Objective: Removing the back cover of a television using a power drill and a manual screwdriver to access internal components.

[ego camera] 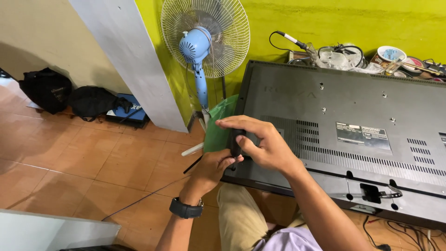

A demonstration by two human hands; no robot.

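Taking the TV (pixel 353 135) as our landmark, it lies face down with its grey back panel up, filling the right half of the view. Far to its left, two black bags (pixel 65 95) sit on the tiled floor (pixel 69 153) against the wall. Nearer, just left of the TV's far corner, stands a blue fan (pixel 202 39), and a green bag (pixel 218 128) rests against the TV's left edge. At that same edge we have both hands. Our left hand (pixel 211 169), a black watch (pixel 186 208) on its wrist, is curled with the fingertips pinching the TV's near left corner from below. Our right hand (pixel 258 142) lies over the panel there, fingers bent and closed around a small black part (pixel 237 142) at the edge. Behind the TV's far side lies a clutter of cables and bowls (pixel 371 56).
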